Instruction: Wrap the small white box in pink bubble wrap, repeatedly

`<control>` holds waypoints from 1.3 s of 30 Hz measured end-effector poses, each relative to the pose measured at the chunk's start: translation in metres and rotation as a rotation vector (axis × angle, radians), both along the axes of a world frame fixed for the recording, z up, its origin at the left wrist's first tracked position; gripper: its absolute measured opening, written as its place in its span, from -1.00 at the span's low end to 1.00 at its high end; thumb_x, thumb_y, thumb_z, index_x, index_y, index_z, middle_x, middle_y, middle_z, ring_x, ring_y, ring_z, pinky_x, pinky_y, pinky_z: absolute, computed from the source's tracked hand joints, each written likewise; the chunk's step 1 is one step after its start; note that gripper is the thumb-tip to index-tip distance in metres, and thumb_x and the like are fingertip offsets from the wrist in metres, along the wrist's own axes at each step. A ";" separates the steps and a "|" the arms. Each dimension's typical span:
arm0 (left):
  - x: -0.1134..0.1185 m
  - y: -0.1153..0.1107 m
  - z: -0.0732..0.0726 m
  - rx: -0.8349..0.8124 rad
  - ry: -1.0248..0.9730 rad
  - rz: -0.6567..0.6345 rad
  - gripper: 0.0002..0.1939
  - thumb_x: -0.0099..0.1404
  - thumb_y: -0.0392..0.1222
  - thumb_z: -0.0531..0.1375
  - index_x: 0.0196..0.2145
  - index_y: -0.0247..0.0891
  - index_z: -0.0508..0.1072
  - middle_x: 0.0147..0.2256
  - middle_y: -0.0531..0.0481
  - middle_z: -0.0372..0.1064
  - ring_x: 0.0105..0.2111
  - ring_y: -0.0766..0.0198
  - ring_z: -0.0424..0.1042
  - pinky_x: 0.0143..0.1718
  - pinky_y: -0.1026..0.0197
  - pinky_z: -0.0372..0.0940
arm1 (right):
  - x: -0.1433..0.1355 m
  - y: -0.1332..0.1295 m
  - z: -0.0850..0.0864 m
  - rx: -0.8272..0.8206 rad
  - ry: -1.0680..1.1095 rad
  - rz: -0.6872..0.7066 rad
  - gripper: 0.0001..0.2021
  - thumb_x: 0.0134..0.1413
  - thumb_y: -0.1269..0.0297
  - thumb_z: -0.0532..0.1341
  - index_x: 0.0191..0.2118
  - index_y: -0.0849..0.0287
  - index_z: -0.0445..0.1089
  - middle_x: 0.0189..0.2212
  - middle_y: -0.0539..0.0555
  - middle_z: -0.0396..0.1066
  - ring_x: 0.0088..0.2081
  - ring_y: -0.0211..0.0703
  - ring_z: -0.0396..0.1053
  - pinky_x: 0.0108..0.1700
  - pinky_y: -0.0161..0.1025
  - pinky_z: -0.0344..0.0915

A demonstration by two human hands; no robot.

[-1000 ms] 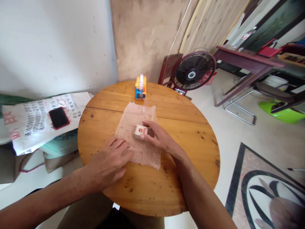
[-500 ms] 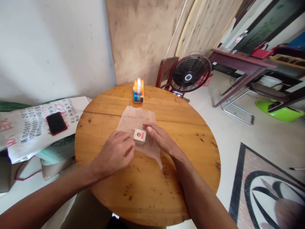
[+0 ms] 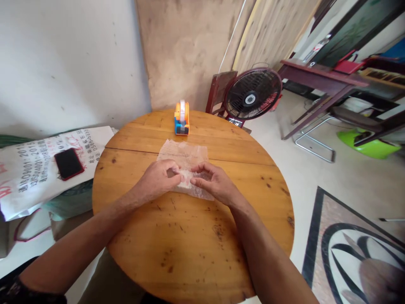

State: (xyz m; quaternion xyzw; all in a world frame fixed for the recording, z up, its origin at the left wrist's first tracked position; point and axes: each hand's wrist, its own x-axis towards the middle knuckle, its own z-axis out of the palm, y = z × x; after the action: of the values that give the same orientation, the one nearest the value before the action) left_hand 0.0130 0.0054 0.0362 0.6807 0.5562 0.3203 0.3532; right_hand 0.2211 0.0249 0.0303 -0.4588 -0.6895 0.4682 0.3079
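left hand (image 3: 160, 179): fingers pinching the bubble wrap (image 3: 185, 158) fold
right hand (image 3: 212, 182): fingers pinching the same fold
bubble wrap: mid round wooden surface (image 3: 190, 236), folded over between both hands
tape dispenser (image 3: 182, 118): far edge, well apart

Printed black figures run across a white woven sack (image 3: 38, 169) lying left of the round table: "ISO9001: 2015" can be partly made out, and "0565-" on a further line. Red characters at the sack's edge are too cut off to read.
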 end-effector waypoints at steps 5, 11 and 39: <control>0.002 0.002 -0.008 -0.011 -0.074 0.004 -0.90 0.14 -0.20 0.19 -0.48 -0.25 0.40 -0.40 0.06 0.48 -0.41 0.30 0.38 -0.37 0.27 0.21 | -0.003 -0.001 -0.004 -0.058 0.099 -0.026 -0.73 -0.05 0.09 0.35 -0.44 0.18 0.36 -0.47 -0.01 0.38 -0.43 -0.25 0.27 -0.37 -0.29 0.19; -0.002 0.001 -0.009 -0.089 -0.147 -0.037 -0.87 0.11 -0.18 0.20 -0.51 -0.28 0.39 -0.47 0.09 0.37 -0.50 0.38 0.24 -0.49 0.32 0.09 | -0.009 -0.005 -0.007 -0.079 0.120 -0.062 -0.71 -0.11 0.07 0.37 -0.49 0.18 0.37 -0.56 -0.05 0.32 -0.51 -0.31 0.17 -0.46 -0.33 0.10; -0.004 0.008 -0.018 -0.247 -0.453 -0.147 -0.73 0.05 -0.14 0.25 -0.27 -0.27 0.41 -0.42 0.05 0.44 -0.48 0.34 0.37 -0.47 0.30 0.22 | -0.016 -0.012 -0.009 0.684 -0.088 0.081 -0.83 0.24 0.35 0.12 -0.14 0.11 0.45 -0.13 0.15 0.44 -0.08 -0.11 0.40 -0.02 -0.12 0.33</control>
State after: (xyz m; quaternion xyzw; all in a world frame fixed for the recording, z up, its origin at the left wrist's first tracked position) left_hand 0.0092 0.0137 0.0183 0.5819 0.4468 0.3676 0.5715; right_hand 0.2055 0.0125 0.0211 -0.3211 -0.8368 0.2015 0.3951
